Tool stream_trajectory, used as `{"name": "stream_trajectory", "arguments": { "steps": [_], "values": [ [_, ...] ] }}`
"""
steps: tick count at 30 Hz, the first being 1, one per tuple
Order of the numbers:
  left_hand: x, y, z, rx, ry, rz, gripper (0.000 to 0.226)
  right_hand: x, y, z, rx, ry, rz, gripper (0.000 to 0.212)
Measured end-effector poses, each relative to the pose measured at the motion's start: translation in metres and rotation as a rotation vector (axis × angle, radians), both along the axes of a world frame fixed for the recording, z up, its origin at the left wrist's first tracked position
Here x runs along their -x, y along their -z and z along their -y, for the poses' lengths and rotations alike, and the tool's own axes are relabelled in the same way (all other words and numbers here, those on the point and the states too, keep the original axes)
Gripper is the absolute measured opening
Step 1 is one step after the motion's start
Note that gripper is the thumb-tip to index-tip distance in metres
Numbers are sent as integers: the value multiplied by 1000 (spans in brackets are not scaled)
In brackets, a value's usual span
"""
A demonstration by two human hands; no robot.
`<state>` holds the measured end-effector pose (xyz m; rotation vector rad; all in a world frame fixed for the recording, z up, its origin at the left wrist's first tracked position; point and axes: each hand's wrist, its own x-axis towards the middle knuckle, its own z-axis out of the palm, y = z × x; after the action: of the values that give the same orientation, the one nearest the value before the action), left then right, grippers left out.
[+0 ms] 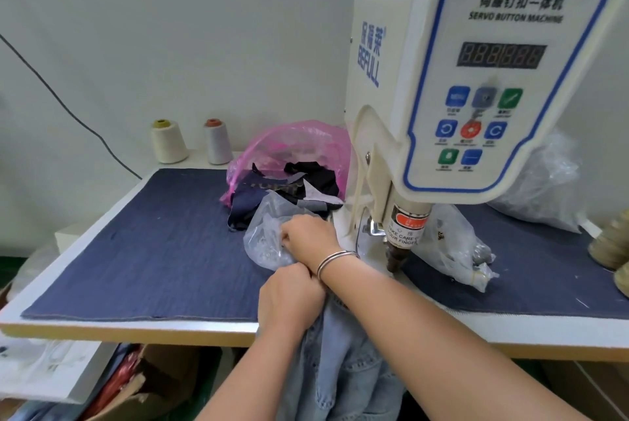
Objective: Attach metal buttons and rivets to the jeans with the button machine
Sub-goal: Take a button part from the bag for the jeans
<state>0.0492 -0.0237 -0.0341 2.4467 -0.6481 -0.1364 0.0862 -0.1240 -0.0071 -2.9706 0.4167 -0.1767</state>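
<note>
Right hand [308, 238], fingers curled, reaches into a clear plastic bag of small metal parts [269, 236] on the denim-covered desk [153, 250]. Left hand [289, 298] grips pale blue jeans [340, 352] at the desk's front edge, just before the white servo button machine [476, 80].

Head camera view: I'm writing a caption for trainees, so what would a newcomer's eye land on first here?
First, the big white servo button machine at upper right, its blue-edged control panel facing the camera. Next, the two hands at centre: the right hand, with bracelets on its wrist, reaches into a clear plastic bag, while the left hand grips light-blue jeans at the table edge. The pink bag behind them also stands out.
</note>
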Motion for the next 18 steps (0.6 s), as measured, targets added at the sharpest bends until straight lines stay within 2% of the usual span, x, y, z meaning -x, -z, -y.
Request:
{"name": "stream_trajectory", "arguments": {
  "steps": [18],
  "values": [
    [2, -4, 3, -39, -22, -5, 26, -11, -1, -6, 332, -161, -38, 24]
  ]
}}
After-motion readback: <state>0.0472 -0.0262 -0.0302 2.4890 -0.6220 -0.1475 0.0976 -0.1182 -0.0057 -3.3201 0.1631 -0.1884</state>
